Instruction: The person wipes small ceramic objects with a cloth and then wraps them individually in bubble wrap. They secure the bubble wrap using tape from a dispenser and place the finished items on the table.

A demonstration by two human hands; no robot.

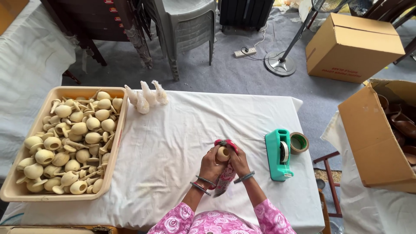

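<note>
You hold a small cream clay pot (223, 154) over the white-clothed table (173, 143), with red patterned wrapping (225, 173) beneath it. Your left hand (211, 164) and right hand (239, 161) close together around both. A teal tape dispenser (277, 154) stands just right; a tray of pots (19, 190) sits far left.

pots (71, 138): pale beige
tray (117, 143): cream
bench (173, 143): white cloth
tape dispenser (277, 155): teal
sleeves (173, 219): pink, rose print
cardboard box (353, 47): brown
floor (234, 73): grey
</note>
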